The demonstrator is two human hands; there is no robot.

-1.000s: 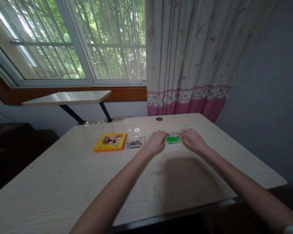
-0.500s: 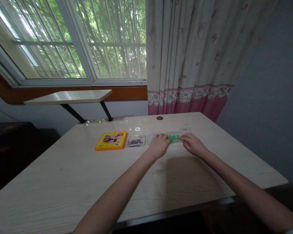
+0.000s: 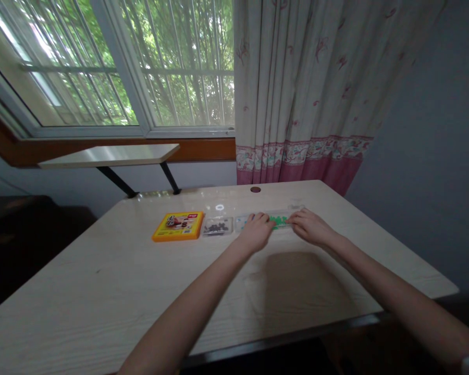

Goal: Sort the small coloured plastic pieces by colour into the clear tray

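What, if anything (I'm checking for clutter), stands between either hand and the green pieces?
Nothing visible: the left hand and right hand closely flank the green pieces. Whether anything clear covers them, I cannot tell. The dark pieces lie left of both hands.

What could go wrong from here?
1. Spill: small loose green pieces lie between the left hand and right hand; a jerk could scatter them over the table if their container is open, which I can't tell.
2. Knock: dark pieces sit in a clear box just left of the left hand; a sideways slip might bump it.
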